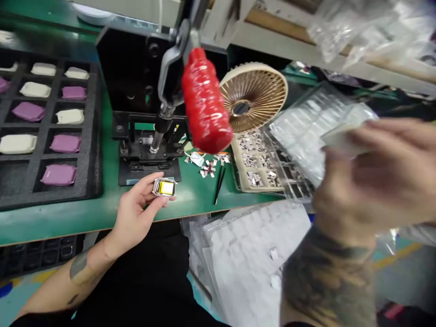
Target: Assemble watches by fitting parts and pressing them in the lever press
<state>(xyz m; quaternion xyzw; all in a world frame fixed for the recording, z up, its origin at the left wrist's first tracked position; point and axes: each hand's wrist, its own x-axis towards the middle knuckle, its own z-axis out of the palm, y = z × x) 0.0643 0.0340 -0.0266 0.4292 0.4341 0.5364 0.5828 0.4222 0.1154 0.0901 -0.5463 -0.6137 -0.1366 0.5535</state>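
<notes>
My left hand (141,206) pinches a small open device case (155,187) by its edges, in front of the hand press. Inside the case sits a white block with yellow edges (166,188), facing up. Raised at the right, my right hand (371,177) is smeared by motion. Between its thumb and fingers is a pale, flat, translucent piece (340,134) whose kind I cannot make out. Beyond my left hand stands the black press (150,156), its red-gripped lever (206,104) jutting toward me.
A black foam tray (91,181) at the left holds white and purple cases. Black tweezers (220,185) lie near small loose parts (207,169). A round fan (254,97) stands behind a compartment box (241,181). White plastic trays (252,245) lie below the bench edge.
</notes>
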